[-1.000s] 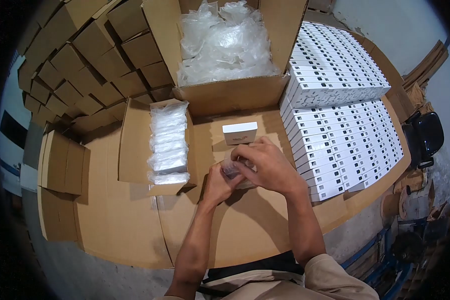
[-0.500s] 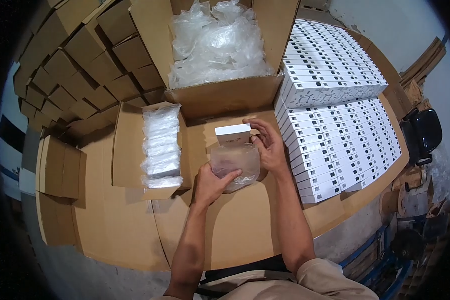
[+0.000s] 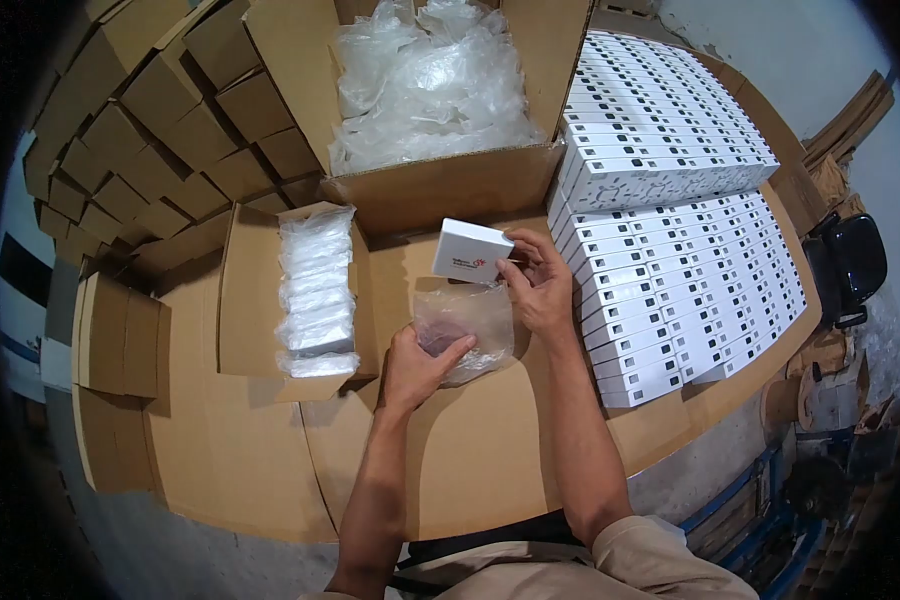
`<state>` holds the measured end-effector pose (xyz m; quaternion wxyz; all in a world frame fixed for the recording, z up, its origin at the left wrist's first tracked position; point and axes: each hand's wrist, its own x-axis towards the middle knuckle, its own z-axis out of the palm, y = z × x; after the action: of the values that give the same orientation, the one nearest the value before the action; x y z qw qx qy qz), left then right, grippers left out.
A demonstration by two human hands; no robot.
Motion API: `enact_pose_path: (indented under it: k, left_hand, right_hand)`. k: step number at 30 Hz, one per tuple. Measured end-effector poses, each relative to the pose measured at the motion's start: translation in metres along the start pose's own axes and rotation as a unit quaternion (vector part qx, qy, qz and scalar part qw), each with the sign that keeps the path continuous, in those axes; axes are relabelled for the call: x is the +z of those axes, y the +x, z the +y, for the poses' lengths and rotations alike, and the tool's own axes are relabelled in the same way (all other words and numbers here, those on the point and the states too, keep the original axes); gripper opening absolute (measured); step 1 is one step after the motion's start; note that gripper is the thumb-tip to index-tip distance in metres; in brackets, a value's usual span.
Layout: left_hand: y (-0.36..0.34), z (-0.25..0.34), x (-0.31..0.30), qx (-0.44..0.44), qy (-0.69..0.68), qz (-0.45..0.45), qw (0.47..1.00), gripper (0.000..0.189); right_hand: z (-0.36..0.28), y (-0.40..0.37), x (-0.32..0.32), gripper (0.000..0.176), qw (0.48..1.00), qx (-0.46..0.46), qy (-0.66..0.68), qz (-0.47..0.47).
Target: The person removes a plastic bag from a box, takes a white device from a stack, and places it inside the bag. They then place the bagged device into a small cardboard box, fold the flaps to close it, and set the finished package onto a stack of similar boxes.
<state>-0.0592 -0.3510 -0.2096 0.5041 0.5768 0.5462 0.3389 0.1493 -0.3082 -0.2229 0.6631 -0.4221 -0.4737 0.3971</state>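
Note:
A clear plastic bag (image 3: 480, 325) is held in my left hand (image 3: 422, 370), with the thumb lying across its front. Just above the bag's upper edge, my right hand (image 3: 540, 283) grips a small white box (image 3: 470, 250) by its right side. The box is tilted, and its front face shows small print and a red mark. It appears to be outside the bag. To the left, an open carton (image 3: 250, 300) holds a row of white boxes wrapped in clear plastic (image 3: 315, 290).
A large open carton (image 3: 440, 195) full of clear bags (image 3: 430, 90) stands at the back. White boxes (image 3: 670, 280) are stacked in rows on the right. Brown cartons (image 3: 160, 100) are piled at the back left, and more (image 3: 120, 340) stand at the table's left edge.
The white box has risen slightly and tilted, so its printed face now shows more fully. My right hand has moved with it, and the bag looks flatter in my left hand.

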Motion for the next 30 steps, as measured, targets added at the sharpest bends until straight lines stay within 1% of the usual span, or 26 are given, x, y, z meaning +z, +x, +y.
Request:
enact_pose_path:
  k: [2, 5, 11, 14, 17, 20, 23, 26, 30]
  left_hand:
    - [0.004, -0.009, 0.000, 0.009, -0.012, -0.013, 1.000, 0.043]
    - [0.002, -0.002, -0.001, 0.011, -0.018, -0.017, 1.000, 0.041]
    - [0.001, 0.002, -0.001, 0.011, -0.018, -0.018, 1.000, 0.036]
    - [0.003, -0.002, -0.001, 0.013, -0.025, -0.017, 0.999, 0.035]
    - [0.002, 0.000, -0.001, 0.012, -0.021, -0.019, 1.000, 0.034]
    - [0.003, -0.003, -0.001, 0.012, -0.027, -0.029, 0.999, 0.035]
    - [0.005, -0.012, 0.000, 0.019, -0.037, -0.021, 0.999, 0.037]
    - [0.003, -0.006, 0.000, 0.024, -0.028, -0.011, 0.999, 0.038]
    - [0.003, -0.003, -0.001, 0.020, -0.037, -0.018, 0.999, 0.039]
  right_hand:
    - [-0.004, 0.001, 0.001, 0.043, 1.000, -0.010, 0.010, 0.023]
    - [-0.012, 0.000, 0.004, 0.041, 0.998, -0.017, 0.050, 0.039]
    - [-0.016, -0.003, 0.013, 0.036, 0.988, -0.004, 0.130, 0.084]
    - [-0.017, -0.005, 0.011, 0.032, 0.990, -0.007, 0.118, 0.077]
    - [-0.009, -0.005, 0.002, 0.031, 0.996, -0.006, 0.072, 0.053]
    - [-0.012, -0.005, 0.000, 0.029, 0.996, 0.008, 0.086, 0.035]
    - [-0.018, -0.005, -0.001, 0.028, 0.997, 0.006, 0.076, 0.014]
    - [-0.018, -0.005, -0.005, 0.028, 0.998, 0.005, 0.063, -0.006]
    - [-0.018, -0.005, -0.005, 0.026, 0.998, 0.006, 0.064, -0.008]
